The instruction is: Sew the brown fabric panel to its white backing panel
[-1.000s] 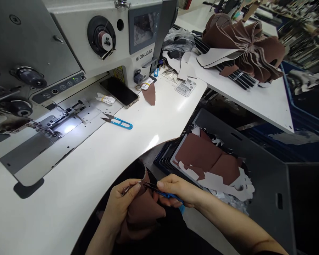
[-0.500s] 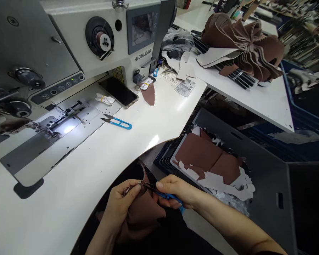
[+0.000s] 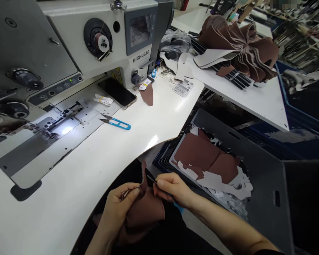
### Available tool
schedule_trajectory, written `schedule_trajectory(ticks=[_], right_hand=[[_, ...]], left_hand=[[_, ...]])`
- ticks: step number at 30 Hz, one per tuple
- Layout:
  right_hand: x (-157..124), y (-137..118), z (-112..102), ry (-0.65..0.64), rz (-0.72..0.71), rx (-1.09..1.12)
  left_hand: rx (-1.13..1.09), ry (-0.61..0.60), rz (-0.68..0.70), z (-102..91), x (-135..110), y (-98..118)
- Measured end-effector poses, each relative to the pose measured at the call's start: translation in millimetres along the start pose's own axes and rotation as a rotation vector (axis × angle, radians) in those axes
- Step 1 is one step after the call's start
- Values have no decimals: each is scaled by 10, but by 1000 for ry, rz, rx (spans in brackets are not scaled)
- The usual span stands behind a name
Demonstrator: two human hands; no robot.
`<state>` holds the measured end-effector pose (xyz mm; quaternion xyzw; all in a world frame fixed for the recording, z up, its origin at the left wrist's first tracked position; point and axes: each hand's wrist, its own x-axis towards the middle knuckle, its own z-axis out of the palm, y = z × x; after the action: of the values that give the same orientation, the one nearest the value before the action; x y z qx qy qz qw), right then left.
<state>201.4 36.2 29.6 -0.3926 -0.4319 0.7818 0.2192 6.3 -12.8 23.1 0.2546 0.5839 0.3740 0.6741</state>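
Observation:
Over the lap, my left hand (image 3: 119,202) pinches the edge of a brown leather-like piece (image 3: 148,209) between thumb and fingers. A narrow strip of that piece stands up beyond the fingertips, and the rest hangs in folds below. My right hand (image 3: 174,187) is closed around thread snips (image 3: 152,179). Their dark blades point left toward the strip, and a little blue shows under the hand. Whether the blades touch the material I cannot tell. A second pair of blue thread snips (image 3: 119,123) lies on the sewing table (image 3: 95,166).
A sewing machine (image 3: 103,42) stands at the left with a phone (image 3: 117,92) by its base. Right of my lap a grey bin (image 3: 266,198) holds brown and white scraps. Bundled brown pieces (image 3: 239,46) lie on the white table behind.
The snips have drawn slightly back and up from the material's edge. The strip beyond my left fingertips now stands more upright, and the hanging folds have shifted.

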Motion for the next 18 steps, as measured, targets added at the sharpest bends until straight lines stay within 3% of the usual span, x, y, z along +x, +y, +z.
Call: schedule_trajectory(ticks=[3, 5, 9, 15, 18], right_hand=[[67, -167, -123, 65, -438, -521], [154, -258, -169, -39, -551, -707], [290, -324, -140, -222, -363, -754], [121, -404, -28, -154, -203, -603], [-1, -480, -125, -132, -135, -595]], left_hand=[[27, -90, 1, -32, -17, 21], [56, -142, 28, -47, -9, 27], [150, -125, 33, -75, 6, 37], [406, -136, 134, -59, -106, 58], [410, -148, 153, 0, -246, 153]])
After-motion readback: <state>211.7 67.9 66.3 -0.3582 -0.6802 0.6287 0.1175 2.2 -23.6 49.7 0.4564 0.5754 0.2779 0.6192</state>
